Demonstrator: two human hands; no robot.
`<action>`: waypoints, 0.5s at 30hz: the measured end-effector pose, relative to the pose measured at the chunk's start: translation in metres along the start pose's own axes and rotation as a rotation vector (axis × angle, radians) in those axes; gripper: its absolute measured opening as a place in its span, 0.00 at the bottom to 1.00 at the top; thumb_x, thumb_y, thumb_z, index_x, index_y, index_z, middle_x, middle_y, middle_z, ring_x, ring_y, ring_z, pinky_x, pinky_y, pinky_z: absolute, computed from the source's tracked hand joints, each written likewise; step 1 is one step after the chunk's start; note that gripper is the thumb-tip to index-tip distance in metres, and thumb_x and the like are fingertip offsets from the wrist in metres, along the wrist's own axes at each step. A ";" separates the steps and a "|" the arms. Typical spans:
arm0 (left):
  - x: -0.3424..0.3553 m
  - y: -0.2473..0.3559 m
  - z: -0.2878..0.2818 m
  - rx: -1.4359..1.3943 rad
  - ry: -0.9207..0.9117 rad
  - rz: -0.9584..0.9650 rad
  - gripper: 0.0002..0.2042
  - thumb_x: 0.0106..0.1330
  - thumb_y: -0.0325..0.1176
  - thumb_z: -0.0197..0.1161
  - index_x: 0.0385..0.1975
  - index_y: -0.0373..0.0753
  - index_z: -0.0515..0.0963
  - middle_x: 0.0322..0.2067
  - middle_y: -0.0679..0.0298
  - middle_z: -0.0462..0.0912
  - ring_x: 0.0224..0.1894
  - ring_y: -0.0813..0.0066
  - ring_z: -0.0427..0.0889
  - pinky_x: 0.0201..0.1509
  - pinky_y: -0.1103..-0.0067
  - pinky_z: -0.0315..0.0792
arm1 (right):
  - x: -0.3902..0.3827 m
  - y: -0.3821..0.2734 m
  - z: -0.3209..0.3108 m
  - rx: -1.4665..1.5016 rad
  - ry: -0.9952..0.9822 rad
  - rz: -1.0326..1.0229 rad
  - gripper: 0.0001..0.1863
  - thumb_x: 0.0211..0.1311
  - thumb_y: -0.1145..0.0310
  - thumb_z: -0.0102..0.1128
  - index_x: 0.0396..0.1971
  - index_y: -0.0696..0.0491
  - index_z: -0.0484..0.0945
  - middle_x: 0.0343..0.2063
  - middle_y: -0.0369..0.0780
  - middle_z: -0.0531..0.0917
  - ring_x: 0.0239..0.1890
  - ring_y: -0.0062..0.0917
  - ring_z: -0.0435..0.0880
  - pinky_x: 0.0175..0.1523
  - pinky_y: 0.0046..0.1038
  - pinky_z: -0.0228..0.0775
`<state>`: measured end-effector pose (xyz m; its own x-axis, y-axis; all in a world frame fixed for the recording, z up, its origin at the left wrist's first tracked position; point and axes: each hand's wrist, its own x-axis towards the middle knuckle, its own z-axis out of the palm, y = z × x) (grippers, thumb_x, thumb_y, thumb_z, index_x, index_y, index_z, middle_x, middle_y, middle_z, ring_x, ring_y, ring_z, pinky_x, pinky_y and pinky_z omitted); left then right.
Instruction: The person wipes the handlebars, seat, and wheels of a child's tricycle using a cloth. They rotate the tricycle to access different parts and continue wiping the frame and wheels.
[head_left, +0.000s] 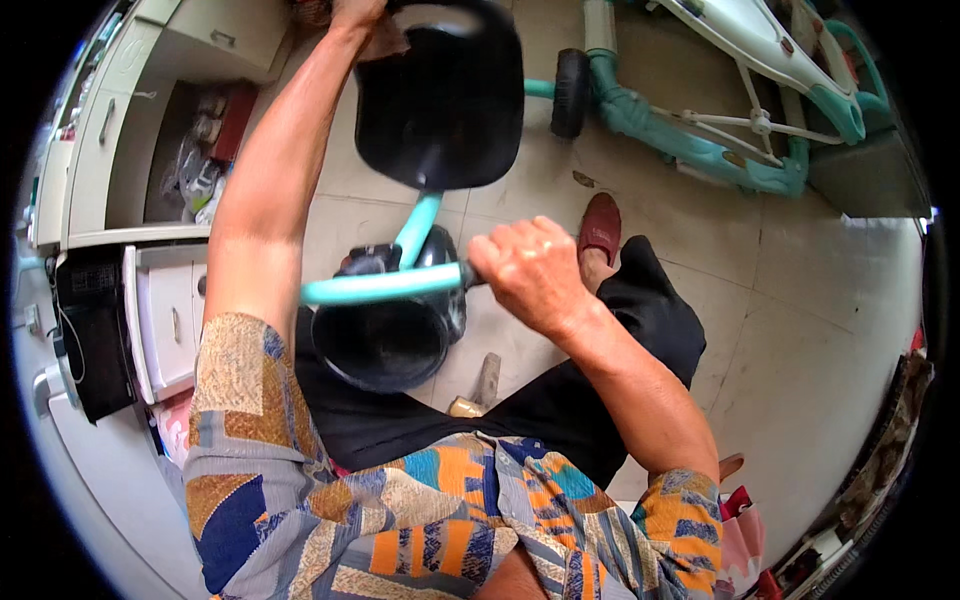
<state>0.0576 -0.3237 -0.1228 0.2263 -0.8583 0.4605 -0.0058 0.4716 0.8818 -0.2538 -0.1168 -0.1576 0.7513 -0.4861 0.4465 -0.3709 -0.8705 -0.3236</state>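
A child's tricycle stands in front of me, with a black seat (440, 110), a turquoise handlebar (385, 286) and a black front basket (380, 345). My right hand (530, 270) is closed around the dark grip at the handlebar's right end. Reaching past the seat's left side, my left hand (355, 12) is partly cut off by the top edge. A brownish-pink cloth (386, 38) shows under it, against the seat's far left edge. Most of the left fingers are hidden. One black wheel (570, 93) is right of the seat.
A white and turquoise wheeled frame (700, 150) stands at the upper right. Pale cabinets (105, 150) with an open shelf of bags line the left, above a white drawer unit (170, 320). My foot in a red slipper (600, 228) rests on the tiled floor (780, 250).
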 end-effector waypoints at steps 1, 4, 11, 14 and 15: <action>0.001 0.010 -0.001 -0.026 0.011 -0.004 0.09 0.68 0.33 0.62 0.36 0.32 0.79 0.33 0.64 0.83 0.38 0.74 0.83 0.42 0.79 0.77 | 0.004 0.001 0.001 -0.015 0.032 0.001 0.08 0.49 0.73 0.58 0.17 0.49 0.67 0.14 0.36 0.72 0.19 0.28 0.75 0.26 0.30 0.64; 0.014 0.035 -0.025 0.975 -0.015 -0.209 0.19 0.68 0.47 0.60 0.24 0.35 0.81 0.20 0.63 0.83 0.30 0.74 0.81 0.33 0.76 0.71 | 0.012 0.007 0.003 -0.085 0.001 0.040 0.06 0.51 0.70 0.57 0.18 0.47 0.70 0.15 0.36 0.76 0.21 0.28 0.79 0.28 0.32 0.65; -0.143 0.155 -0.020 1.051 -0.555 -0.044 0.10 0.67 0.32 0.57 0.40 0.34 0.81 0.33 0.59 0.84 0.33 0.70 0.82 0.37 0.73 0.75 | 0.015 0.003 0.009 -0.031 -0.088 0.140 0.03 0.48 0.74 0.58 0.20 0.51 0.74 0.17 0.40 0.79 0.25 0.35 0.83 0.31 0.35 0.70; -0.233 0.178 0.015 1.320 -0.541 0.004 0.14 0.62 0.26 0.58 0.47 0.38 0.79 0.35 0.57 0.82 0.39 0.60 0.81 0.45 0.70 0.73 | 0.015 0.004 0.004 -0.011 -0.210 0.269 0.04 0.47 0.73 0.62 0.23 0.53 0.76 0.23 0.44 0.82 0.31 0.40 0.84 0.36 0.40 0.74; -0.258 0.175 0.025 1.291 -0.497 0.064 0.15 0.60 0.27 0.61 0.47 0.38 0.79 0.33 0.58 0.81 0.39 0.58 0.79 0.47 0.69 0.71 | 0.017 0.002 0.001 0.066 -0.198 0.270 0.06 0.46 0.72 0.64 0.25 0.53 0.76 0.26 0.45 0.82 0.33 0.41 0.84 0.37 0.40 0.74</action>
<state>-0.0267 -0.0249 -0.0852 -0.1742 -0.9524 0.2503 -0.9529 0.2272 0.2011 -0.2412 -0.1269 -0.1512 0.7247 -0.6681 0.1686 -0.5396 -0.7024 -0.4643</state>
